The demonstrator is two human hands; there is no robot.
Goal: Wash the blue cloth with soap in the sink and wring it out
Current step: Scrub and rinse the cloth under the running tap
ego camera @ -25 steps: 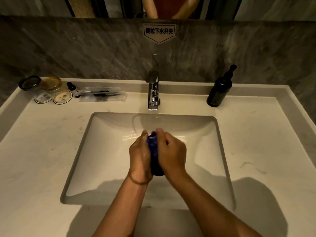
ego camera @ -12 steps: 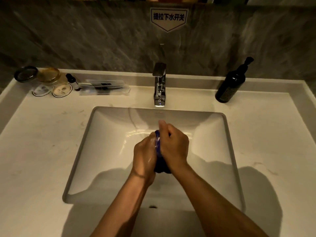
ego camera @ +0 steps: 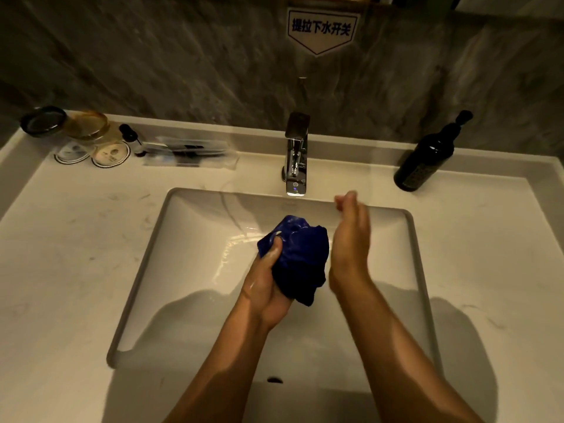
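The blue cloth [ego camera: 300, 254] is bunched into a wet, soapy wad over the middle of the white sink [ego camera: 189, 270]. My left hand [ego camera: 268, 282] grips it from the left and below, thumb pressed into the top. My right hand [ego camera: 351, 239] is off the cloth, just to its right, flat and blurred, with its fingers pointing toward the tap and nothing in it. The chrome tap [ego camera: 295, 157] stands behind the basin, with no visible stream. A dark soap pump bottle [ego camera: 427, 154] stands at the back right of the counter.
At the back left of the white counter [ego camera: 67, 254] are small round jars and lids [ego camera: 82, 138], a little dropper bottle [ego camera: 131, 138] and a clear packet of toiletries [ego camera: 189, 154]. A grey stone wall with a white sign [ego camera: 322, 29] rises behind.
My right hand has let go of the cloth and swung away to the right. The cloth, earlier squeezed between both hands, now shows in my left hand alone. The view has moved closer.
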